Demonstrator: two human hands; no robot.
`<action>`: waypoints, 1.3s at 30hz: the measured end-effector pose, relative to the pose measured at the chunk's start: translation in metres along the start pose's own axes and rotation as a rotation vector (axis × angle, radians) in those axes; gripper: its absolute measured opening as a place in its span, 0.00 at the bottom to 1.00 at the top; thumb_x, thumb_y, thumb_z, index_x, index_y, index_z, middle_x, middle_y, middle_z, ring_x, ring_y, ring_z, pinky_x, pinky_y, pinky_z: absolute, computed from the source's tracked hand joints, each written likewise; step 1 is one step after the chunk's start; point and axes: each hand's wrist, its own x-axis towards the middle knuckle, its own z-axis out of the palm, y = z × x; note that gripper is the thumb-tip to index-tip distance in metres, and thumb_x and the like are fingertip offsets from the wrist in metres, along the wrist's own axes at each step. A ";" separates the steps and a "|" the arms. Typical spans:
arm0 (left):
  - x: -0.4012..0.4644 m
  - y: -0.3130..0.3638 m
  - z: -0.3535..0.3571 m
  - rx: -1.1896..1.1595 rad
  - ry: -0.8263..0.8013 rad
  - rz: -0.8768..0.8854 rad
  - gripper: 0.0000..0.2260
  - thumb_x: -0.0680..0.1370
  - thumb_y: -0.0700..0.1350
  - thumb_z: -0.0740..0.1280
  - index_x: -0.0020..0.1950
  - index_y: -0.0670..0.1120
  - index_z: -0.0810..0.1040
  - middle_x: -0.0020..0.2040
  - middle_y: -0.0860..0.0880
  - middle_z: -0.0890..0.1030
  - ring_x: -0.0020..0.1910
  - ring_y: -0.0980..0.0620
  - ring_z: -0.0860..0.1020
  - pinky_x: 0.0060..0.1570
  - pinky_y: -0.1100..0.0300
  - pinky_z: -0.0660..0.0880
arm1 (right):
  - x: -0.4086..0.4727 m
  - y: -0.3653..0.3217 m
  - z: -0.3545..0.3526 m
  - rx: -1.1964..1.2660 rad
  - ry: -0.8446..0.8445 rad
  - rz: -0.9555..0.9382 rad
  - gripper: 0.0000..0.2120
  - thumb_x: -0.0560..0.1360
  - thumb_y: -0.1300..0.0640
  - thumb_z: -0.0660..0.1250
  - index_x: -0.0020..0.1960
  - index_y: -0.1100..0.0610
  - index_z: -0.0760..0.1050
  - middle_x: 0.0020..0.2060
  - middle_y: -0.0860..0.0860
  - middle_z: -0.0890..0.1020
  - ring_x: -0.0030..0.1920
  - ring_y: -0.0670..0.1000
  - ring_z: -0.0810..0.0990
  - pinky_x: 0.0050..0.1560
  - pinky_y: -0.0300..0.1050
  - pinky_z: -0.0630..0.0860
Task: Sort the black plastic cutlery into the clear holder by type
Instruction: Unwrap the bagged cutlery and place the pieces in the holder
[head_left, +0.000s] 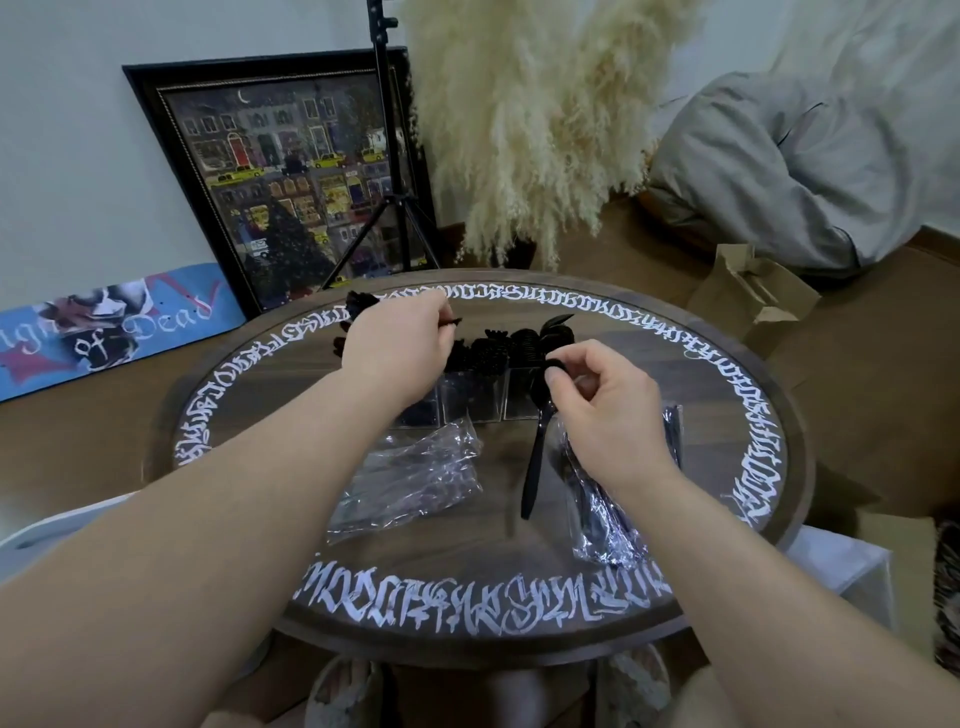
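Now the right hand (602, 410) pinches a black spoon (537, 447); the left hand (400, 348) pinches a cutlery piece (451, 322).

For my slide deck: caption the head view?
Right hand pinches a black spoon; left hand holds cutlery over the clear holder.

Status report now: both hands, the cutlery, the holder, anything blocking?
Left hand pinches a black piece above the clear holder. Right hand holds a black spoon, handle hanging down. Plastic bags lie before the holder, not blocking.
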 end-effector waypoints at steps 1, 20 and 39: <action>0.001 0.000 0.003 0.041 -0.072 0.001 0.12 0.81 0.51 0.59 0.60 0.49 0.77 0.52 0.48 0.81 0.53 0.45 0.76 0.44 0.55 0.72 | 0.001 0.002 -0.001 0.012 0.010 -0.004 0.08 0.76 0.61 0.68 0.45 0.47 0.77 0.33 0.42 0.77 0.33 0.41 0.73 0.38 0.33 0.72; 0.000 0.040 0.029 0.188 -0.180 0.315 0.23 0.79 0.51 0.57 0.75 0.52 0.61 0.73 0.56 0.66 0.75 0.51 0.58 0.68 0.50 0.58 | 0.083 0.006 -0.011 -0.228 0.198 -0.218 0.05 0.75 0.59 0.67 0.47 0.55 0.81 0.37 0.47 0.82 0.37 0.45 0.77 0.46 0.39 0.73; -0.051 0.039 0.036 0.015 0.088 0.465 0.21 0.73 0.48 0.57 0.62 0.46 0.78 0.59 0.51 0.80 0.62 0.45 0.74 0.51 0.50 0.73 | 0.016 0.046 -0.034 -0.546 -0.069 -0.021 0.15 0.77 0.61 0.62 0.62 0.54 0.77 0.57 0.51 0.77 0.54 0.53 0.73 0.49 0.41 0.65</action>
